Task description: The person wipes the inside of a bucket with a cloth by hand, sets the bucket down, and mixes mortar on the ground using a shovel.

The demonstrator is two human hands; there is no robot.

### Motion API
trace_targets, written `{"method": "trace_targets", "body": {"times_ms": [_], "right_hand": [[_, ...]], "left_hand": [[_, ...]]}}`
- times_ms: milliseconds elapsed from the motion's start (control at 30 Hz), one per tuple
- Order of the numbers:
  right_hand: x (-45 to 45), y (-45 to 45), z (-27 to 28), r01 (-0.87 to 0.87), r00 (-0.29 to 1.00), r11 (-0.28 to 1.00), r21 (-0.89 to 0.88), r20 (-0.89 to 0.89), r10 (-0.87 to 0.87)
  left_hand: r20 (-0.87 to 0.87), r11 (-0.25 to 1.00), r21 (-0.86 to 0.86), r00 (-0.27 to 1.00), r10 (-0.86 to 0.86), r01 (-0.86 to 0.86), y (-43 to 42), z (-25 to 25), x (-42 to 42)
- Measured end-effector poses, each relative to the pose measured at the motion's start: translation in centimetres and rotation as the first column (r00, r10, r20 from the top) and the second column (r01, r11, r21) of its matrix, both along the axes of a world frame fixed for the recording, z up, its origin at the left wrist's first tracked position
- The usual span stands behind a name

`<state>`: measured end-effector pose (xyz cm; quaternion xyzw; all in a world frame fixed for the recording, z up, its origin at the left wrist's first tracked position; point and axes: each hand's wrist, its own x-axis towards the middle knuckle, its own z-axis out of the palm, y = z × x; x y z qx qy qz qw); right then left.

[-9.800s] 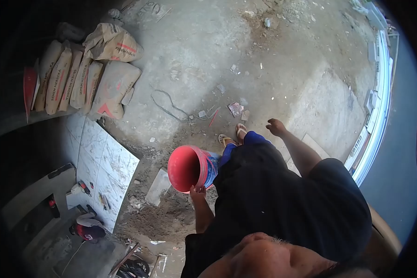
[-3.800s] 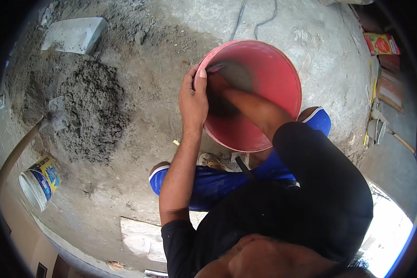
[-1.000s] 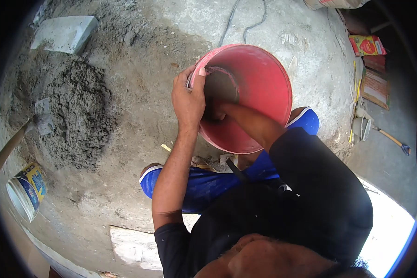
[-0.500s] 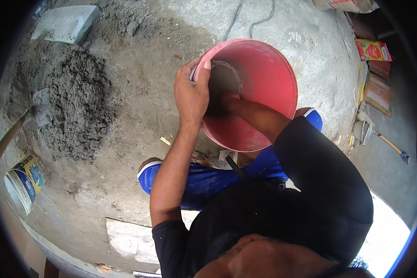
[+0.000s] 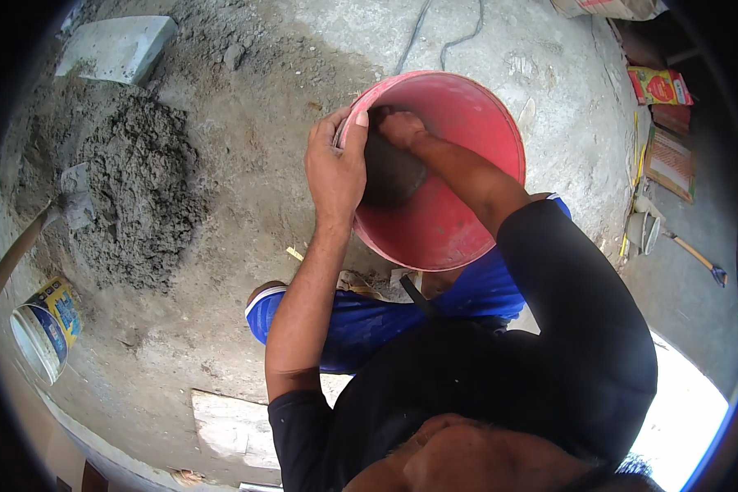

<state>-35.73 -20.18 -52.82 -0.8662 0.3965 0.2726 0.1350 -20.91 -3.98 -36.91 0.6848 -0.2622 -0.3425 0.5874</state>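
Observation:
A large red plastic bucket [image 5: 476, 156] is tilted between my bent legs, its mouth facing up toward me. My left hand [image 5: 336, 168] is closed over its left rim, thumb inside and fingers outside. Deep in the bucket, my right hand [image 5: 403, 129] is by the upper left inner wall, its fingers curled and partly in shadow. Whether it holds a small thing I cannot make out. Below that hand, the lower inside of the bucket [image 5: 394, 172] looks dark grey.
Left of me lies a heap of wet mortar [image 5: 139, 189] with a shovel [image 5: 25, 242] in it. A yellow and blue pail [image 5: 53, 324] lies on its side nearby. A pale slab [image 5: 119, 45] rests at the upper left; a wooden-handled tool [image 5: 689, 250] lies right.
My right hand has moved from the dark bottom of the bucket up along the inner wall toward the rim. My left hand keeps its hold on the rim.

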Motion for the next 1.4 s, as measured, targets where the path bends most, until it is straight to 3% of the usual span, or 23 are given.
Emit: {"method": "trace_targets", "body": {"times_ms": [133, 200, 433, 500, 533, 600, 633, 700, 733, 800, 833, 900, 967, 1033, 1100, 1167, 1233, 1333, 1400], "right_hand": [[-2.1, -0.7, -3.6, -0.075, 0.988, 0.99, -0.12, -0.146, 0.057], [-4.2, 1.4, -2.6, -0.11, 0.93, 0.989, 0.099, -0.342, 0.138], [-5.7, 4.3, -2.9, -0.124, 0.918, 0.956, 0.267, -0.334, 0.212], [-2.2, 1.8, 1.1, 0.297, 0.932, 0.945, 0.135, -0.254, -0.257], [-3.0, 1.0, -0.7, 0.294, 0.933, 0.945, 0.14, -0.255, -0.253], [-5.3, -1.0, -5.6, 0.214, 0.965, 0.971, 0.103, -0.176, -0.194], [-4.6, -0.9, -3.9, 0.216, 0.964, 0.97, 0.108, -0.18, -0.195], [-3.6, -1.4, -0.2, -0.104, 0.93, 0.959, 0.264, -0.316, 0.188], [-3.3, -1.5, 0.2, -0.102, 0.929, 0.958, 0.269, -0.32, 0.189], [-2.5, -1.5, 1.1, -0.025, 0.978, 0.997, 0.078, -0.202, 0.04], [-2.1, -1.2, 1.4, -0.026, 0.979, 0.997, 0.074, -0.201, 0.04], [-1.4, 0.0, 2.0, -0.191, 0.956, 0.974, -0.123, -0.25, 0.156], [-2.9, -0.4, -2.9, -0.178, 0.955, 0.967, -0.183, -0.268, 0.126], [-3.1, 0.0, -3.5, -0.166, 0.953, 0.957, -0.239, -0.289, 0.093], [-4.3, 1.1, -2.9, 0.065, 0.952, 0.998, 0.025, -0.3, -0.055], [-5.5, 5.5, -0.7, 0.095, 0.912, 0.987, 0.132, -0.409, -0.033], [-8.5, 7.9, -5.1, -0.003, 0.865, 0.958, 0.287, -0.479, 0.147], [-7.0, 5.1, -3.3, -0.068, 0.93, 0.957, 0.282, -0.329, 0.163], [-4.8, 1.9, -1.5, 0.008, 0.964, 0.983, 0.185, -0.263, 0.041]], "left_hand": [[-0.001, 0.999, -0.012, 0.999, 0.033, -0.033, 0.1, 0.1, -0.2], [-0.012, 0.999, -0.005, 0.999, 0.04, -0.04, 0.2, -0.2, -0.1], [0.032, 1.0, -0.019, 0.999, 0.015, -0.014, 0.0, -0.5, 0.0], [0.019, 1.0, -0.016, 0.999, 0.027, -0.026, 0.0, 0.0, 0.0], [0.006, 0.999, -0.017, 0.999, 0.035, -0.035, 0.1, 0.2, 0.0], [-0.007, 0.999, -0.02, 0.999, 0.043, -0.043, -0.1, 0.1, 0.1], [-0.032, 0.999, -0.019, 0.999, 0.041, -0.041, 0.0, 0.1, 0.0], [-0.037, 0.999, 0.002, 0.999, 0.033, -0.033, 0.0, 0.2, 0.0], [-0.032, 1.0, 0.012, 0.999, 0.028, -0.028, 0.0, 0.3, 0.1], [-0.036, 1.0, 0.01, 0.999, 0.026, -0.026, 0.0, 0.4, 0.1], [-0.035, 0.999, 0.001, 0.999, 0.032, -0.032, -0.1, 0.4, 0.2], [-0.027, 0.999, -0.012, 0.999, 0.035, -0.036, -0.2, 0.0, 0.1], [-0.019, 0.999, -0.016, 0.999, 0.042, -0.042, -0.2, -0.3, 0.1], [0.01, 0.999, -0.02, 0.999, 0.043, -0.042, -0.1, -0.3, 0.1], [0.006, 0.999, -0.002, 0.999, 0.037, -0.037, 0.3, 0.2, 0.1], [0.015, 0.999, -0.014, 0.999, 0.032, -0.032, -0.3, 0.6, 0.2], [-0.02, 1.0, -0.009, 0.999, 0.026, -0.026, 0.0, 0.1, -0.3], [-0.033, 0.999, -0.012, 0.998, 0.044, -0.045, -0.1, -0.1, 0.1], [0.008, 1.0, 0.005, 1.0, 0.028, -0.028, 0.0, 0.0, 0.2]]}}
